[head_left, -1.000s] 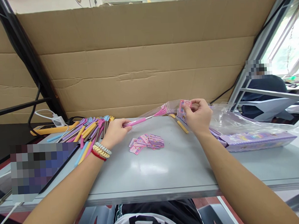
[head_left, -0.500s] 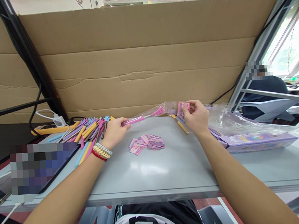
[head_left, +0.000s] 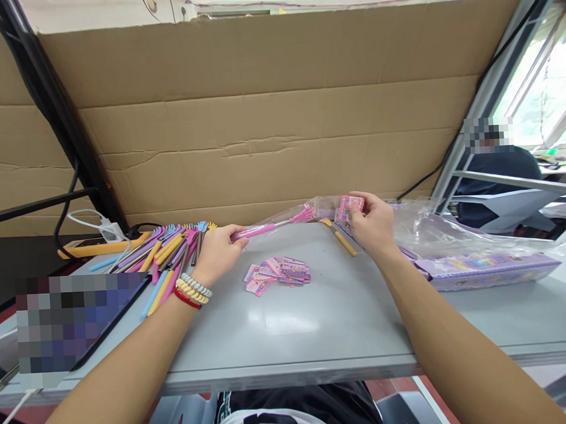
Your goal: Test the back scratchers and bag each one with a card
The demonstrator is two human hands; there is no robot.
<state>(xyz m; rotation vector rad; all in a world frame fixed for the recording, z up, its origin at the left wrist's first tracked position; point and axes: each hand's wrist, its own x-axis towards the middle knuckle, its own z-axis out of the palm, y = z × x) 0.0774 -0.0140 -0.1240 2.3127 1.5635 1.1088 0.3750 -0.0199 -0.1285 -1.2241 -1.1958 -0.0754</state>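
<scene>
My left hand [head_left: 222, 250] is closed around the handle end of a pink back scratcher [head_left: 265, 228], which lies inside a long clear plastic sleeve [head_left: 325, 205]. The scratcher's clawed head points right. At the sleeve's right end, my right hand [head_left: 373, 223] pinches a small pink printed card [head_left: 350, 207]; whether the card is inside the sleeve or against it I cannot tell. Below, on the grey table [head_left: 289, 338], a loose pile of similar pink cards [head_left: 277, 272] is fanned out. A yellow stick-like thing [head_left: 340, 237] lies beside my right hand.
A heap of colourful back scratchers [head_left: 171, 249] is at the left, near a phone-like screen [head_left: 87, 323] and a white charger [head_left: 110, 229]. Right are a purple box [head_left: 495, 270] and clear plastic bags [head_left: 455, 231]. Cardboard [head_left: 278, 117] walls the back; a person [head_left: 499, 166] sits beyond the frame.
The card and the fingers of my right hand have shifted slightly, with the card now a little more tilted. My left hand keeps its hold on the back scratcher.
</scene>
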